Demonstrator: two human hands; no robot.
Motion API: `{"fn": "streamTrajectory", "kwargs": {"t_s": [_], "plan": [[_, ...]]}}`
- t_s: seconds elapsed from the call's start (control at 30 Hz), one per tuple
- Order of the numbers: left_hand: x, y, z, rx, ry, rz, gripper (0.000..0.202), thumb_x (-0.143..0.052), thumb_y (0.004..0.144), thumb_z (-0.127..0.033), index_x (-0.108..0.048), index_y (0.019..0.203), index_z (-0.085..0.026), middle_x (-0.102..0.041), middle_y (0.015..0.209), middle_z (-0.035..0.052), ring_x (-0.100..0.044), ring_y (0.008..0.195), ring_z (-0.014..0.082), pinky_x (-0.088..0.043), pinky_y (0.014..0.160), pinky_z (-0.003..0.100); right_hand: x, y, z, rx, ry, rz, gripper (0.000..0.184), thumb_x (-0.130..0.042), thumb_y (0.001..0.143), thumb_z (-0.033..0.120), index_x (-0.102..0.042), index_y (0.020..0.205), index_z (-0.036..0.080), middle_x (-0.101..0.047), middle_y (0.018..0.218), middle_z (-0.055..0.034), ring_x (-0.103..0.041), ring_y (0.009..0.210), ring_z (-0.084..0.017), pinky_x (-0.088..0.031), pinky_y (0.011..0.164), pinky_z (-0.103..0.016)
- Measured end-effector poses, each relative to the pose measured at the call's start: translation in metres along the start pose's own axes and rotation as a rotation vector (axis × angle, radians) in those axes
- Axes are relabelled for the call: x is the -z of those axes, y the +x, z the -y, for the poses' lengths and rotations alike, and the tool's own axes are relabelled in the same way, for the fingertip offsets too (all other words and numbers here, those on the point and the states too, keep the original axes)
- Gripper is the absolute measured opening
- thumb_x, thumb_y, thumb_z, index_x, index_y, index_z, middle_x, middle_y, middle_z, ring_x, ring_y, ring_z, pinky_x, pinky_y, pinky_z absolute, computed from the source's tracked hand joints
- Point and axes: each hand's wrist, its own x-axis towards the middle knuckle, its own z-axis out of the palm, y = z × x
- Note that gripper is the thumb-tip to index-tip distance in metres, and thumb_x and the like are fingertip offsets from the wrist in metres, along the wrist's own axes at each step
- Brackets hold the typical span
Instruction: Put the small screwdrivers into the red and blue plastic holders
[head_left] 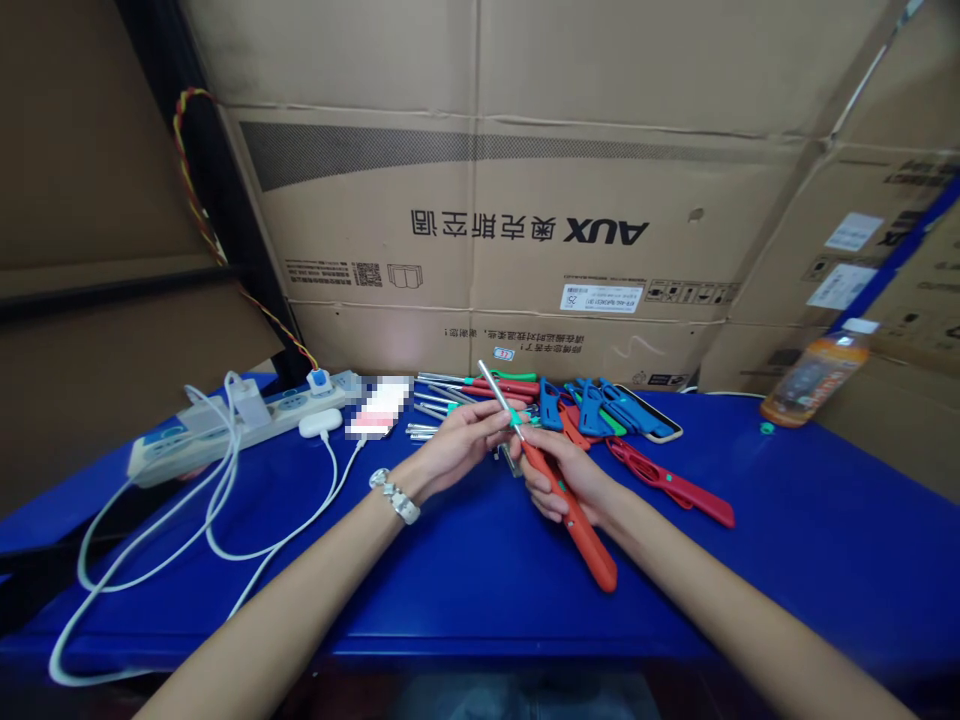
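A red long-necked lighter (583,545) with a metal tube slants across the middle of the head view, tube end up and to the left. My right hand (566,470) is closed around its red body near the tube. At the base of the tube, the fingers of my left hand (469,440) pinch at a small green piece (515,418); my fingers partly hide it. Just beyond my hands lie loose metal tubes (431,408) and red lighter parts (510,386). Blue handle shells (592,408) are heaped behind my right hand.
A dark red handle shell (697,495) lies right on the blue table (450,580). An orange drink bottle (821,375) stands tilted at the far right. At left are a power strip (161,455), white cables (217,500) and a phone (379,405). Cardboard (525,170) walls the back.
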Motion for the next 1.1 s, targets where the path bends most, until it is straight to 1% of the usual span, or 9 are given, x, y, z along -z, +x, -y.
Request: {"fn": "streamTrajectory", "kwargs": {"t_s": [0.1, 0.2, 0.37, 0.5, 0.63, 0.8, 0.93, 1.03, 1.1], "plan": [[-0.006, 0.001, 0.009, 0.006, 0.009, 0.009, 0.03, -0.083, 0.072, -0.029, -0.074, 0.098, -0.016, -0.073, 0.095, 0.0075, -0.063, 0.076, 0.0143, -0.046, 0.077, 0.028, 0.002, 0.002, 0.001, -0.001, 0.07, -0.054, 0.03, -0.058, 0.083, 0.048, -0.054, 0.089, 0.018, -0.051, 0.047, 0.0072, -0.038, 0.026, -0.008, -0.039, 0.03, -0.019], [0.0, 0.0, 0.012, 0.018, 0.06, -0.006, 0.027, -0.083, 0.072, -0.028, -0.075, 0.096, -0.017, -0.072, 0.093, 0.0063, -0.063, 0.079, 0.0147, -0.044, 0.075, 0.027, 0.003, 0.001, 0.004, -0.018, 0.166, -0.02, 0.03, -0.049, 0.081, 0.044, -0.051, 0.098, 0.019, -0.061, 0.062, 0.0022, -0.046, 0.03, -0.01, -0.042, 0.031, -0.023], [0.005, -0.003, 0.012, 0.071, 0.14, 0.069, 0.026, -0.083, 0.071, -0.029, -0.075, 0.092, -0.014, -0.07, 0.086, 0.0065, -0.059, 0.07, 0.0135, -0.041, 0.068, 0.027, -0.005, 0.0, 0.008, -0.028, 0.149, -0.044, 0.043, -0.038, 0.09, 0.062, -0.045, 0.11, 0.024, -0.058, 0.065, 0.0052, -0.046, 0.027, -0.01, -0.04, 0.027, -0.023], [-0.001, -0.006, 0.01, 0.098, 0.143, 0.122, 0.032, -0.084, 0.071, -0.032, -0.075, 0.097, -0.015, -0.071, 0.091, 0.0084, -0.061, 0.076, 0.0161, -0.043, 0.07, 0.028, -0.014, 0.001, 0.008, -0.079, 0.075, -0.102, 0.048, -0.035, 0.091, 0.069, -0.045, 0.102, 0.024, -0.049, 0.057, 0.0095, -0.042, 0.024, -0.008, -0.036, 0.026, -0.019], [-0.005, -0.01, 0.004, 0.097, 0.196, 0.153, 0.03, -0.086, 0.067, -0.034, -0.075, 0.089, -0.015, -0.072, 0.082, 0.0061, -0.061, 0.069, 0.0148, -0.045, 0.068, 0.027, -0.018, 0.002, 0.002, -0.124, -0.018, -0.176, 0.051, -0.036, 0.09, 0.073, -0.047, 0.093, 0.023, -0.043, 0.052, 0.0108, -0.042, 0.023, -0.007, -0.034, 0.025, -0.017], [-0.004, -0.01, 0.003, 0.108, 0.226, 0.163, 0.031, -0.087, 0.066, -0.037, -0.076, 0.085, -0.015, -0.069, 0.075, 0.0039, -0.058, 0.065, 0.0144, -0.045, 0.067, 0.028, -0.017, 0.008, -0.006, -0.149, 0.055, -0.133, 0.051, -0.038, 0.089, 0.074, -0.046, 0.088, 0.023, -0.044, 0.053, 0.0109, -0.038, 0.022, -0.006, -0.034, 0.024, -0.017], [-0.007, -0.005, 0.008, 0.035, 0.211, 0.08, 0.03, -0.084, 0.069, -0.04, -0.075, 0.081, -0.014, -0.066, 0.071, 0.0025, -0.055, 0.064, 0.0126, -0.041, 0.064, 0.026, -0.011, 0.018, 0.0, -0.148, 0.13, -0.147, 0.053, -0.03, 0.093, 0.07, -0.048, 0.088, 0.021, -0.038, 0.05, 0.011, -0.037, 0.023, -0.005, -0.037, 0.025, -0.017], [-0.006, 0.0, 0.008, -0.018, 0.203, -0.042, 0.031, -0.083, 0.069, -0.04, -0.072, 0.082, -0.014, -0.063, 0.068, 0.0001, -0.052, 0.058, 0.0104, -0.039, 0.059, 0.024, -0.005, 0.017, 0.009, -0.085, 0.089, -0.084, 0.055, -0.028, 0.092, 0.071, -0.048, 0.096, 0.02, -0.052, 0.06, 0.0054, -0.056, 0.035, -0.012, -0.046, 0.03, -0.022], [-0.002, 0.002, 0.005, -0.068, 0.175, -0.15, 0.031, -0.084, 0.069, -0.039, -0.069, 0.081, -0.014, -0.061, 0.068, -0.001, -0.051, 0.058, 0.0096, -0.039, 0.057, 0.023, -0.002, 0.011, 0.01, -0.055, 0.0, -0.024, 0.054, -0.037, 0.088, 0.073, -0.047, 0.103, 0.021, -0.06, 0.071, 0.0014, -0.068, 0.05, -0.019, -0.054, 0.036, -0.028]]}}
